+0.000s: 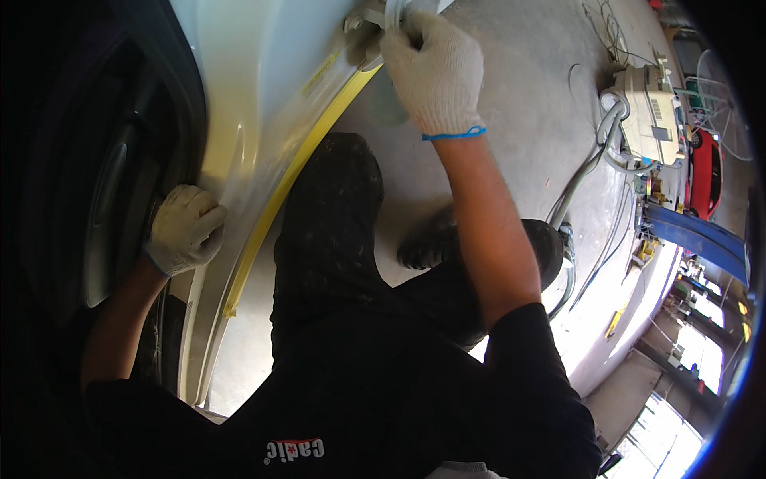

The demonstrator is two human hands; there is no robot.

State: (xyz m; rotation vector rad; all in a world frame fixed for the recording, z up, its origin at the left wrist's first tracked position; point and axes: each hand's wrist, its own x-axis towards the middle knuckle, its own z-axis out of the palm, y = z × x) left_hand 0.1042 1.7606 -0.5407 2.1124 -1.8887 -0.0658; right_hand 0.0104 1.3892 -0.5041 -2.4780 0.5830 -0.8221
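A silvery-white car body panel (247, 104) stands on my left, with a dark door opening (112, 160) beside it. Yellow tape (275, 199) runs along the panel's lower edge. My left hand (185, 227), in a white knit glove, rests at the edge of the opening with its fingers curled; what lies in them, if anything, is hidden. At the top, my gloved right hand (437, 72) is closed beside a metal bracket (367, 17) at the panel's far end. A pale piece shows at its fingers, cut off by the frame edge and too unclear to name.
My bent knees (339, 207) are close to the taped edge, over a grey concrete floor (527, 96). To the right stands a beige machine (650, 116) with thick hoses (582, 180). Farther off are a blue beam (698, 235) and a red car (704, 176).
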